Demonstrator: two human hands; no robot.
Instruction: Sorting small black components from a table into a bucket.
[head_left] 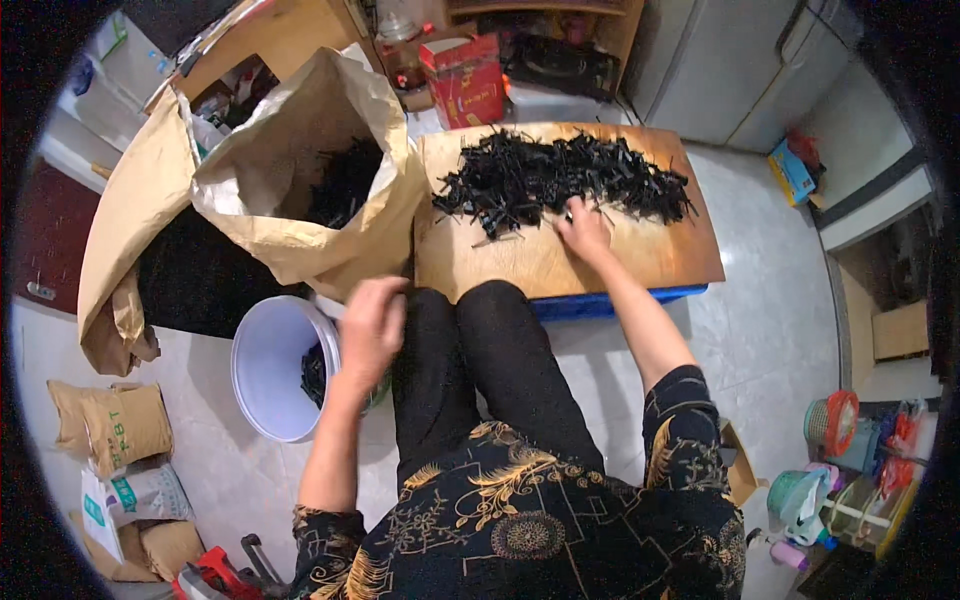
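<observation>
The heap of black strips (560, 178) lies on the wooden board (560, 265) in the upper middle of the frame, and its long axis runs left to right across the board's far half; the single strips inside it point every way, so no one direction holds for them. Your right hand (585, 228) rests at the near edge of that heap, fingers curled down into the strips; whether it has pinched one you cannot tell from here. Your left hand (372, 325) hangs left of centre, loosely closed, over the rim of the white bucket (268, 368), and whether anything is inside the fist cannot be told. The bucket holds a few dark strips at its bottom. Your two knees in black trousers (480, 370) sit between the hands, pressed against the board's near edge. Under the board shows one blue edge (620, 298) of whatever carries it. To the upper left stands one big open paper sack (300, 170) with more black strips inside, leaning against the board's left side. One red box (465, 80) stands behind the board. At the lower left lie three small filled bags (120, 460), at the lower right a cluster of coloured plastic containers (830, 470).
</observation>
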